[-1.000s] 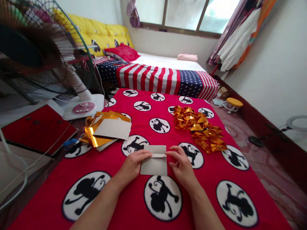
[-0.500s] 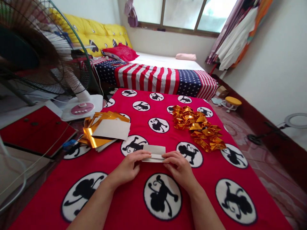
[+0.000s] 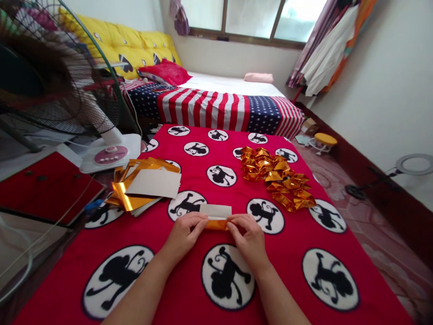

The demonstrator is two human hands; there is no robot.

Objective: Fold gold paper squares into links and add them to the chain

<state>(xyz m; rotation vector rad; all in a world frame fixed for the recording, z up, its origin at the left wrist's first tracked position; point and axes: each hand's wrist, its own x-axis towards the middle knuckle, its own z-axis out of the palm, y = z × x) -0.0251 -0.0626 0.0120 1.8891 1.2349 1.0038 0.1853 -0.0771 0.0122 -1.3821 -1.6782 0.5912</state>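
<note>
Your partly folded gold-foil paper [image 3: 216, 225] rests on the red monkey-print cloth [image 3: 184, 289], your left grip [image 3: 185, 231] pinching its left end, your right grip [image 3: 250, 235] its right. Leftward sits the foil-paper stack [image 3: 126, 198] (top sheet [image 3: 154, 183] pale side up); rightward, folded gold-foil pieces [image 3: 282, 166].

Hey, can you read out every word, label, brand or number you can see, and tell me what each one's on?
None that can be read.
Folded paper, stack and gold pieces: no writing visible.
Cloth: monkey figures, no words.
Bedspread: stars and stripes only.
Fan base: any markings by the buttons are too small and blurred to read.
Box: too small to tell.
</note>
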